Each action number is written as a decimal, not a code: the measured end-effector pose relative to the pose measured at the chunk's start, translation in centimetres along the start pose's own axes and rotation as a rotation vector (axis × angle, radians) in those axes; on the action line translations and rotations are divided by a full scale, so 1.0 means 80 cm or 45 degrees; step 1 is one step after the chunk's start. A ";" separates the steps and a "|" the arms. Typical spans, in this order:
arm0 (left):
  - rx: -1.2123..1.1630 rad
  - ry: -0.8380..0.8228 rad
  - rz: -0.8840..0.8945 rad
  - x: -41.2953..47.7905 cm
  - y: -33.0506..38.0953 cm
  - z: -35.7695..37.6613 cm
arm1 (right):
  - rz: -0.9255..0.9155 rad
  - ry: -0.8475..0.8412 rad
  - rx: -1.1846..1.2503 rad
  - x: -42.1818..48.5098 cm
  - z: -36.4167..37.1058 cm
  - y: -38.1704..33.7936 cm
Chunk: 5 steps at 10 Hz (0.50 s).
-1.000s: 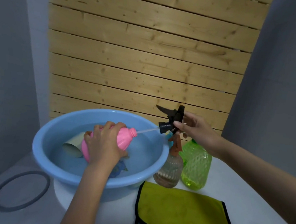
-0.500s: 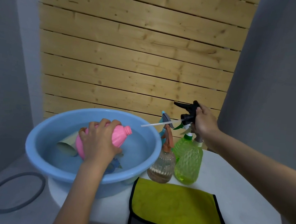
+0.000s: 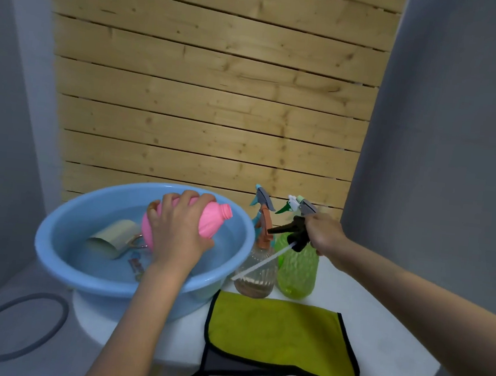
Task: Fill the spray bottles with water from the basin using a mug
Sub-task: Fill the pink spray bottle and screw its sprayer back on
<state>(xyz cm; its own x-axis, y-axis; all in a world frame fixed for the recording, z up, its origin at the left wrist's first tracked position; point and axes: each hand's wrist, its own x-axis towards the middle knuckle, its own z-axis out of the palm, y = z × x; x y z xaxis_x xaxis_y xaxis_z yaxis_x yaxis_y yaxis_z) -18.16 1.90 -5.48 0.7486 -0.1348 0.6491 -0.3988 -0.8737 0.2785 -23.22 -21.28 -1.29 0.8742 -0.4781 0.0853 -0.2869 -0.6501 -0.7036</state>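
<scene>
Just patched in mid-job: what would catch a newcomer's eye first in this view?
The left hand grips a pink plastic bottle, uncapped and tilted, over the round light-blue plastic basin of water on the left. The right hand holds a black trigger sprayer with a white dip tube in front of the green plastic spray bottle beside the basin. A yellow-green cloth with black edging lies nearer the camera.

Glossy plastic basin (image 3: 60, 247); matt pink bottle (image 3: 211, 222); fuzzy cloth (image 3: 274, 334); mug (image 3: 113, 236) possibly metal.
</scene>
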 end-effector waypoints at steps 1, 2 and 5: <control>-0.015 0.019 0.025 -0.004 0.008 0.000 | 0.089 -0.031 -0.086 -0.010 0.012 0.015; -0.031 -0.017 0.039 -0.007 0.014 0.000 | 0.236 -0.090 -0.018 -0.012 0.023 0.032; -0.020 -0.030 0.073 -0.010 0.025 0.001 | 0.323 -0.353 -0.023 -0.040 0.023 0.055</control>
<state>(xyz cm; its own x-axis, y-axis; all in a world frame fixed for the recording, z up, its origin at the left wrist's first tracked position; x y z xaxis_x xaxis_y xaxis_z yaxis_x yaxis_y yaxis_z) -19.53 0.20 -5.49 0.7362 -0.1958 0.6478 -0.4497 -0.8569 0.2521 -26.60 -21.55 -5.96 0.8466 -0.4488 -0.2860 -0.5126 -0.5431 -0.6651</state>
